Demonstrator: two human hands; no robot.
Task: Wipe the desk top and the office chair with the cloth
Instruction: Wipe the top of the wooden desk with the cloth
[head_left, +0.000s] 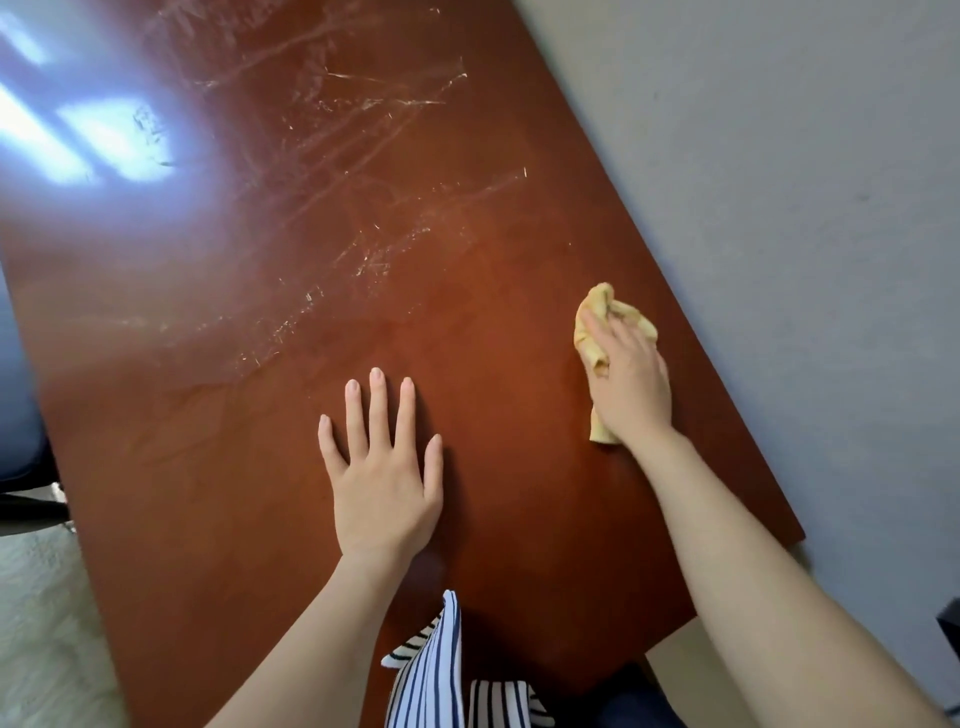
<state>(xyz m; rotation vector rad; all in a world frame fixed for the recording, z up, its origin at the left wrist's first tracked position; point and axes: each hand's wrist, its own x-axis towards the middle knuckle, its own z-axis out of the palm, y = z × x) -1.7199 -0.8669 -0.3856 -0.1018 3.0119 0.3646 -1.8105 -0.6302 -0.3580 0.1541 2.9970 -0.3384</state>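
Striped clothing (431, 670) is shown nearest; left hand (382, 478) is laid open on the counter (208, 467); cloth (602, 301), gripped by right hand (631, 384), is set right of smears (363, 260).

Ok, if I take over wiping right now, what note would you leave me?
Left hand: open, flat on the reddish-brown wooden desk top, holding nothing.
Right hand: grips the crumpled yellow cloth against the desk, near its right edge.
Done: the near part of the desk looks free of streaks.
Left: the white smears across the far part, then the office chair. The blue padded thing at the left edge may be it, but I cannot tell.
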